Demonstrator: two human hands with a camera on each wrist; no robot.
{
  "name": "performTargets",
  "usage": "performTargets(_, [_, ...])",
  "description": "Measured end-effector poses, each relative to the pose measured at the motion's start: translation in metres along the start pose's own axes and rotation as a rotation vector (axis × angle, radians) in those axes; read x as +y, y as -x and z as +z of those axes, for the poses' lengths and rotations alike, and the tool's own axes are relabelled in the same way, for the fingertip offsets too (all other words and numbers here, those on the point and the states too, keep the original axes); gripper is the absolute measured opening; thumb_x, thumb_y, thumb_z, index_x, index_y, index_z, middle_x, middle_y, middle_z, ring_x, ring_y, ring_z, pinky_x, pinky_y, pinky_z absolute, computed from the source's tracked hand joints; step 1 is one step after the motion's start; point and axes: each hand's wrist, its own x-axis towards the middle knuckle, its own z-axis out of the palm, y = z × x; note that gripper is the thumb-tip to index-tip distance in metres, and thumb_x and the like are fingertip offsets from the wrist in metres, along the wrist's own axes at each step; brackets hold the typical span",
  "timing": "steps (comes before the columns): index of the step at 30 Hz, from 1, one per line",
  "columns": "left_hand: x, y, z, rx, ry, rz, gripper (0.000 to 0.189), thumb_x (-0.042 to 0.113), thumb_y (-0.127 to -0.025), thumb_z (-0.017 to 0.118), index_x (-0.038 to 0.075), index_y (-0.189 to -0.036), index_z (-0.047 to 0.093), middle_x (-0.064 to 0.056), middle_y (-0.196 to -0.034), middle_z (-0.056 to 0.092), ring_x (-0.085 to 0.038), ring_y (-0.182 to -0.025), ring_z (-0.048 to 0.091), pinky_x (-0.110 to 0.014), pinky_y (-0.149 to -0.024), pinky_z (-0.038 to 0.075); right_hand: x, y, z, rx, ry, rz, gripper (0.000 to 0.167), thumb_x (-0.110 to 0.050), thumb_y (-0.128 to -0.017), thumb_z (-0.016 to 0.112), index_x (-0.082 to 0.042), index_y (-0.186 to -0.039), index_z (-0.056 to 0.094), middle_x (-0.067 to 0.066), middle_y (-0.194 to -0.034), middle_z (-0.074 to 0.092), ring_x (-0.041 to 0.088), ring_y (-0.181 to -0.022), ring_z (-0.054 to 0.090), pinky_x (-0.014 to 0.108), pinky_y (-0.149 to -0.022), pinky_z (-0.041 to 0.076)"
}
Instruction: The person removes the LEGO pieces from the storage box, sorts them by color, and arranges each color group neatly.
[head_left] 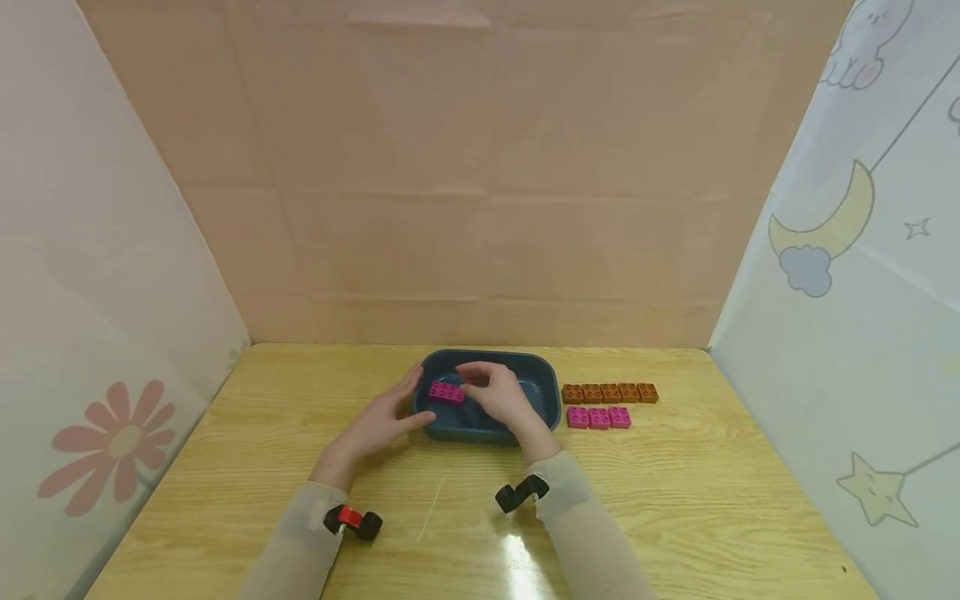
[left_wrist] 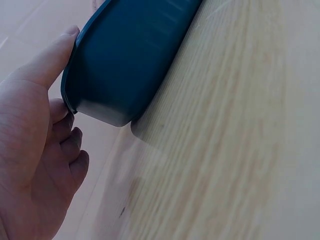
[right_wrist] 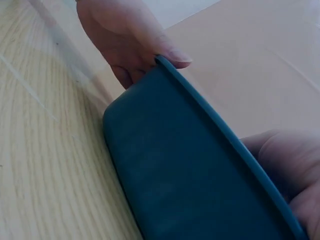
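Note:
A dark blue tub point(head_left: 480, 435) stands on the table. At its left end is my left hand point(head_left: 381, 421), thumb over the front rim and fingers along the outer side; the left wrist view shows this hand point(left_wrist: 35, 130) at the tub wall point(left_wrist: 125, 60). Pink studded toy bricks point(head_left: 447, 392) lie in a short row inside, at the left; whether they are joined cannot be told. My right hand point(head_left: 501, 395) reaches into the tub, thumb tip by the row's right end, with a gap between thumb and forefinger. The tub wall hides most of it point(right_wrist: 295, 170) in the right wrist view.
Right of the tub, several orange-brown bricks point(head_left: 611, 393) form a straight row. Three pink bricks point(head_left: 598, 417) line up in front of them. A tan backdrop point(head_left: 480, 208) rises behind the wooden table point(head_left: 675, 500), with patterned sheets on both sides.

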Motion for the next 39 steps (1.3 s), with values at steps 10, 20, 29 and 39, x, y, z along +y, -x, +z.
performTargets(10, [0.0002, 0.0005, -0.0001, 0.000, 0.001, 0.001, 0.098, 0.060, -0.101, 0.068, 0.023, -0.174, 0.014, 0.006, -0.179, 0.009, -0.029, -0.163, 0.013, -0.063, -0.128, 0.018, 0.0042, -0.0021, 0.0053, 0.001, 0.066, 0.009, 0.036, -0.006, -0.099, 0.076, -0.004, -0.134, 0.074, 0.010, -0.130, 0.075, 0.031, -0.119, 0.071, 0.051, -0.104, 0.056])
performTargets(20, [0.0016, 0.0007, -0.0007, 0.000, 0.007, 0.004, 0.097, 0.058, -0.101, 0.069, 0.019, -0.173, 0.017, 0.001, -0.180, 0.011, -0.029, -0.163, 0.014, -0.062, -0.128, 0.018, 0.0073, -0.0038, 0.0079, -0.065, 0.127, 0.054, 0.041, -0.011, -0.096, 0.081, -0.005, -0.136, 0.072, 0.013, -0.129, 0.074, 0.031, -0.119, 0.070, 0.050, -0.104, 0.056])
performTargets(29, [0.0011, -0.0002, -0.0017, -0.001, 0.025, 0.005, 0.097, 0.057, -0.101, 0.069, 0.020, -0.173, 0.016, 0.007, -0.179, 0.009, -0.028, -0.163, 0.013, -0.061, -0.129, 0.018, 0.0043, -0.0090, 0.0077, -0.102, 0.224, 0.094, 0.044, -0.013, -0.094, 0.084, -0.003, -0.136, 0.072, 0.015, -0.130, 0.073, 0.032, -0.122, 0.068, 0.050, -0.108, 0.053])
performTargets(39, [0.0002, 0.0000, 0.0003, 0.004, 0.000, -0.007, 0.098, 0.060, -0.100, 0.068, 0.022, -0.174, 0.016, 0.008, -0.179, 0.010, -0.029, -0.163, 0.015, -0.063, -0.128, 0.018, 0.0046, -0.0085, 0.0083, -0.114, 0.240, 0.120, 0.043, -0.014, -0.096, 0.082, -0.003, -0.136, 0.072, 0.015, -0.131, 0.073, 0.031, -0.123, 0.068, 0.049, -0.110, 0.052])
